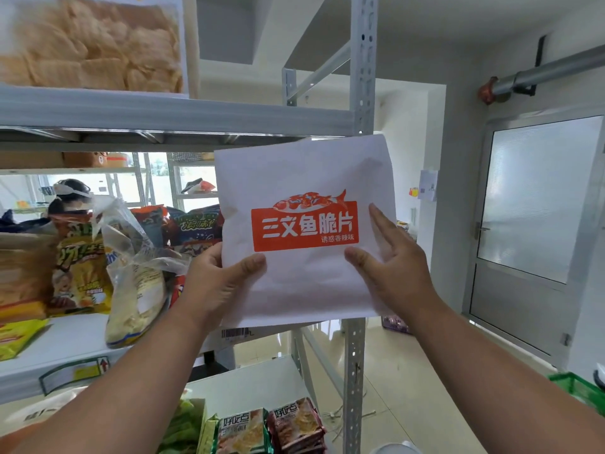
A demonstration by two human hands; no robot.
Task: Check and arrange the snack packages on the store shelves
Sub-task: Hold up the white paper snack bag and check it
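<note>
A white snack package [304, 172] with an orange label and a fish drawing is held up in front of the shelf's right end. My left hand [216, 283] grips its lower left corner, thumb on the front. My right hand [389, 267] lies flat against its right side with straight fingers. The middle shelf [65, 342] to the left holds a clear bag of pale snacks [137, 290], a yellow snack bag [78, 267] and darker bags [193, 227] further back.
The grey shelf post [355, 371] stands just behind the package. A clear pack of chips [88, 44] sits on the top shelf. Small biscuit packs [268, 427] lie on the lower shelf. A person [70, 196] is beyond the shelving. A door [537, 208] is at the right.
</note>
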